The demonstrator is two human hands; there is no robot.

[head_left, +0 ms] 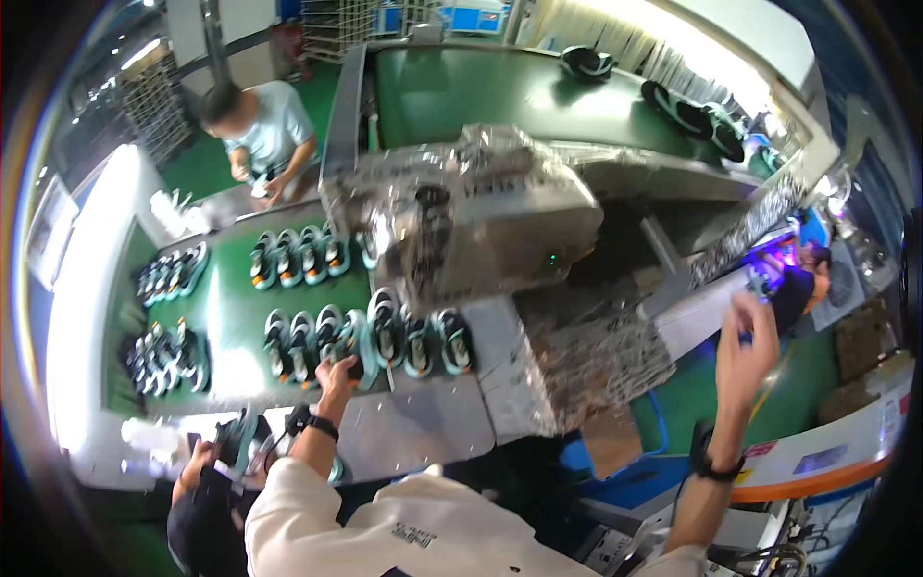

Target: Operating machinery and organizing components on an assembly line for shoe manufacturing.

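Observation:
My left hand [338,373] reaches onto the green conveyor belt [231,317] and grips a teal and black sneaker [358,348] in the near row of several shoes. My right hand [745,348] is raised far to the right, fingers partly curled; it looks blurred and I see nothing clearly held in it. Both wrists wear dark bands. A second row of sneakers [293,256] lies farther along the belt.
A foil-wrapped machine housing [481,216] covers the belt at centre. More shoes [165,358] lie at the left edge, dark soles [687,113] on the far belt. One person [261,130] works at the far side, another [207,481] crouches at lower left.

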